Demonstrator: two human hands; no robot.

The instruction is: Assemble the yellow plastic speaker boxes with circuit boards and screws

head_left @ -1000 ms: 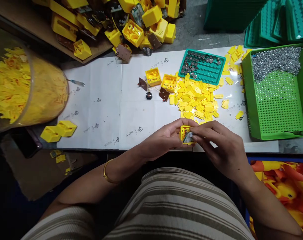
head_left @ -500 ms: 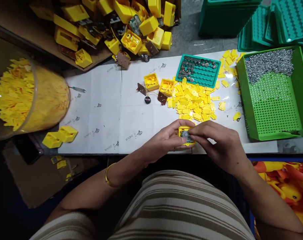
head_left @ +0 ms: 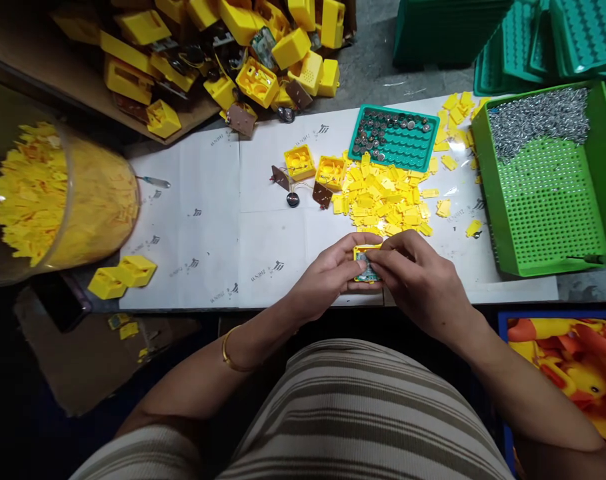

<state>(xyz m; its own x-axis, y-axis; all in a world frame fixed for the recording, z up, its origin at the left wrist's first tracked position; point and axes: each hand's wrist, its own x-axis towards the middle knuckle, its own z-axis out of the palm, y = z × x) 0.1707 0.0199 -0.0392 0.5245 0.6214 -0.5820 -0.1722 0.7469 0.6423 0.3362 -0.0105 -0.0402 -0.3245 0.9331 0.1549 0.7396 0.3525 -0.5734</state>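
Note:
A small yellow box (head_left: 361, 251) with a green circuit board (head_left: 367, 271) in its opening is held between both hands at the table's front edge. My left hand (head_left: 324, 275) grips it from the left, thumb on the board. From the right, my right hand (head_left: 417, 275) closes its fingers on the same box and board. Yellow flat pieces (head_left: 387, 200) lie heaped just beyond the hands. Left of that heap are two open yellow boxes (head_left: 299, 162), with brown boards (head_left: 322, 195) and a round black part (head_left: 293, 199) on wires.
Behind the heap lies a green tray (head_left: 415, 152) of round metal parts. A green basket (head_left: 555, 207) with silver screws stands right, a tub (head_left: 100, 193) of yellow pieces left. A carton (head_left: 183, 127) of yellow boxes is at the back left.
The box and both hands have shifted slightly left. My right fingers have moved onto the board and cover more of its right side. The whole view has tilted a little.

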